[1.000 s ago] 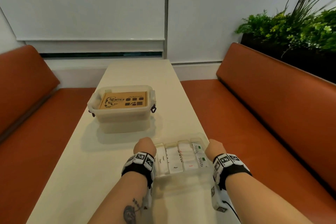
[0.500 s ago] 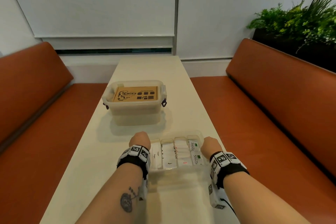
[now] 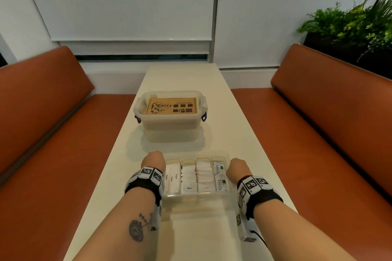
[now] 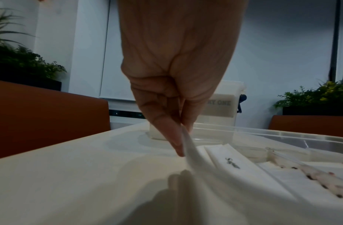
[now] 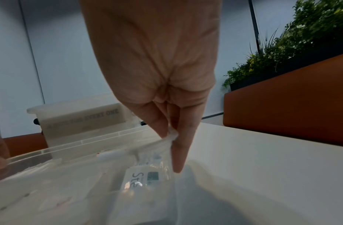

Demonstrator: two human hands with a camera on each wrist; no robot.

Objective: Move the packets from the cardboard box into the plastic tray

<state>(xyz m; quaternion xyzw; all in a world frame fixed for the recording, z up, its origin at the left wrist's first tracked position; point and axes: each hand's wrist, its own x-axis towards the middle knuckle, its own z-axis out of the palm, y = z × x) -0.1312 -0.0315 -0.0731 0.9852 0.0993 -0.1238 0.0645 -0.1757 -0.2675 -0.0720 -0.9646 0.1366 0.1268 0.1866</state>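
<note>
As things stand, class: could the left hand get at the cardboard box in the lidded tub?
Probably not yet. The left hand pinches the plastic tray rim, and the cardboard box lies under a clipped lid.

Plastic tray [image 3: 196, 196] of packets [image 3: 187, 178] at 6 o'clock; left hand [image 3: 153, 160] and right hand [image 3: 236, 168] flank it. Cardboard box [image 3: 171, 106] at 12 o'clock inside lidded container [image 3: 169, 129].

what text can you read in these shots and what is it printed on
"Stevia": two white sachets with green marks, rightmost slot of the clear plastic tray.
"Sugar": white sachets, leftmost slot.
"Pepper": white packet.
"Salt", in red: white packet.
"C BITE'S": brown cardboard box inside the translucent lidded tub.
"FOR EVERY ONE": box side; the words before it are blurred.
Smaller print on the box top: unreadable.
</note>
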